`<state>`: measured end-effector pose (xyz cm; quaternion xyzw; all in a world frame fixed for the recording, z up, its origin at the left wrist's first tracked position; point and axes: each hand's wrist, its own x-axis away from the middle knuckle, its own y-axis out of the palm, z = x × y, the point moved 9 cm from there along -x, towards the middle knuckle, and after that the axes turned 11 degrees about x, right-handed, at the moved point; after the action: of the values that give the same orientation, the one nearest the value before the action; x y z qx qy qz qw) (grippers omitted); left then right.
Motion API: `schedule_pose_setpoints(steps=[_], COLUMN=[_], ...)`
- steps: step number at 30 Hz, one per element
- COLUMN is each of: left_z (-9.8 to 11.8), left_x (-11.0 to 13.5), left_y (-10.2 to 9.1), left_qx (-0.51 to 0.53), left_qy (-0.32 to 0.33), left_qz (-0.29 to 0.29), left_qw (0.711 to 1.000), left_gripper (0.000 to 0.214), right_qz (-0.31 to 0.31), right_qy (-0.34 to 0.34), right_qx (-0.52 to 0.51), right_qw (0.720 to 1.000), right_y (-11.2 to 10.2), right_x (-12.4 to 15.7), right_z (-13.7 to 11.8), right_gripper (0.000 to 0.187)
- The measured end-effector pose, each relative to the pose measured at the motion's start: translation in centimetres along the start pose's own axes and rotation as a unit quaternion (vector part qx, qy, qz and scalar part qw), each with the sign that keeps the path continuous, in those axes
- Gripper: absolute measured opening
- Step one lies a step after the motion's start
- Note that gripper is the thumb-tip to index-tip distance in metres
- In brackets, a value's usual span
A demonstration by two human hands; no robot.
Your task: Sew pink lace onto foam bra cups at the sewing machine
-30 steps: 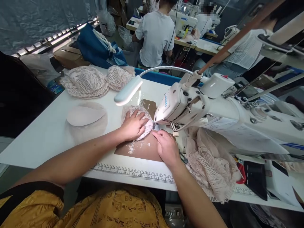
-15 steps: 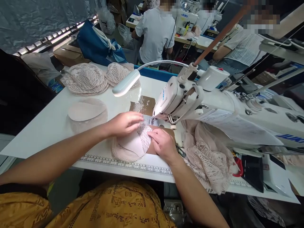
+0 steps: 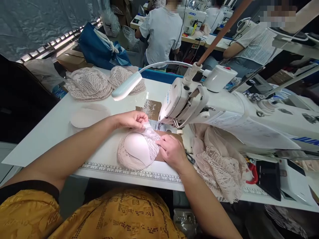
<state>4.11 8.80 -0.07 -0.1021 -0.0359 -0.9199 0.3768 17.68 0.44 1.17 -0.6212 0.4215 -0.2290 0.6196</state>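
A pale pink bra cup [image 3: 136, 148] with lace [image 3: 152, 142] along its right side lies in front of the sewing machine [image 3: 174, 103]. My left hand [image 3: 134, 119] pinches the lace at its upper edge, lifting it a little off the cup. At the lace's right edge, my right hand [image 3: 171, 151] grips it between thumb and fingers, close to the table. Both hands are just in front of the needle area [image 3: 159, 125], and the lace looks clear of the needle.
Lace piles [image 3: 88, 83] stand at the back left, near another pale cup piece [image 3: 87, 116]. A lamp [image 3: 127, 86] hangs above the table. Right of the machine head lies bunched lace fabric [image 3: 219, 159], with red-handled scissors [image 3: 253, 174] beyond. A ruler strip [image 3: 129, 172] runs along the front edge.
My left hand has gone from lying with fingers stretched over the cup to pinching the lace's upper edge and raising it. My right hand stays at the lace's right edge.
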Motion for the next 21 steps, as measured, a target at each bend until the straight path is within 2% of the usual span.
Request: schedule_pose_setpoints(steps=[2, 4, 6, 7, 8, 9, 12, 14, 17, 21], left_z=[-0.2, 0.3, 1.7, 2.5, 3.2, 3.7, 4.5, 4.5, 4.1, 2.8], left_x=[0.2, 0.8, 2.2, 3.0, 3.5, 3.7, 3.0, 2.4, 1.6, 1.5], left_y=[-1.2, -2.9, -4.3, -4.3, -3.9, -3.0, 0.2, 1.5, 2.7, 5.7], left_qx=[0.015, -0.017, -0.104, -0.15, -0.19, -0.224, -0.318, -0.381, -0.428, -0.462], left_qy=[-0.004, 0.016, 0.053, 0.071, 0.087, 0.101, 0.137, 0.148, 0.157, 0.177], left_qz=[0.026, 0.11, 0.223, 0.262, 0.277, 0.271, 0.195, 0.171, 0.15, 0.091], left_qw=[1.0, 0.994, 0.968, 0.951, 0.938, 0.931, 0.918, 0.897, 0.877, 0.864], left_gripper=[0.035, 0.035, 0.029, 0.027, 0.024, 0.022, 0.021, 0.023, 0.024, 0.027], right_qz=[0.004, 0.005, 0.005, 0.004, 0.003, 0.002, 0.007, 0.014, 0.026, 0.019], right_qy=[0.0, -0.001, -0.002, -0.002, -0.002, -0.002, -0.005, -0.005, -0.005, -0.004], right_qx=[-0.008, -0.013, -0.016, -0.016, -0.016, -0.014, -0.01, -0.012, -0.017, -0.009], right_qw=[1.0, 1.0, 1.0, 1.0, 1.0, 1.0, 1.0, 1.0, 1.0, 1.0], right_y=[-0.1, -0.2, -0.2, -0.2, -0.1, -0.1, -0.1, -0.2, -0.3, -0.3], right_x=[0.0, 0.1, 0.1, 0.1, 0.1, 0.0, 0.0, 0.1, 0.2, 0.5], right_z=[0.0, 0.1, 0.1, 0.1, 0.1, 0.1, 0.1, 0.2, 0.3, 0.5], right_gripper=[0.028, 0.028, 0.028, 0.029, 0.029, 0.029, 0.029, 0.028, 0.026, 0.021])
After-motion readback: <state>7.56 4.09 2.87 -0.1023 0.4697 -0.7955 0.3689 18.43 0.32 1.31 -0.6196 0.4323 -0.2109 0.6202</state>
